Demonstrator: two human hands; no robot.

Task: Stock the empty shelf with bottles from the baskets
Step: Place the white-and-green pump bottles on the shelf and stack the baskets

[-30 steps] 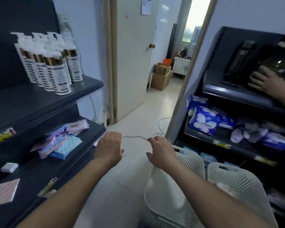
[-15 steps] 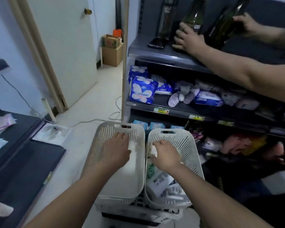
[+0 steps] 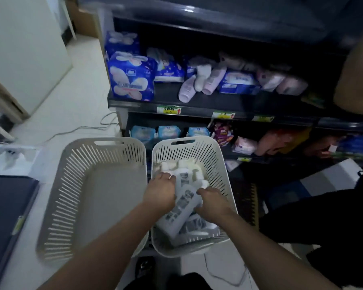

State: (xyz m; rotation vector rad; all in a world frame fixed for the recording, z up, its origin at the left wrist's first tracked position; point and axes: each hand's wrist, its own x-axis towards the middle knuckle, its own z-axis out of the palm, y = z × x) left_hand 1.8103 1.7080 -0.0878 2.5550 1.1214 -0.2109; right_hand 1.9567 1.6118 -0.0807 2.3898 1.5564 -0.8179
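Note:
Two white slotted baskets stand side by side on the floor. The left basket [image 3: 76,185] holds nothing. The right basket [image 3: 220,162] holds several white bottles with printed labels. Both my hands are down inside the right basket. My left hand [image 3: 159,194] curls over the left side of a long white bottle [image 3: 183,208] that lies on top of the pile. My right hand [image 3: 213,203] curls its fingers over the bottle's upper right end. Bottles under my hands are partly hidden.
Behind the baskets a dark shelf unit [image 3: 197,102] carries blue tissue packs [image 3: 132,78] and soft packets. A dark low shelf edge [image 3: 6,208] is at the left. Another person in dark clothes [image 3: 323,227] stands at the right. A cable [image 3: 82,128] runs across the pale floor.
The view has swung from the left shelf of pump bottles down to the baskets. My hands went from the basket rims into the right basket onto the bottles.

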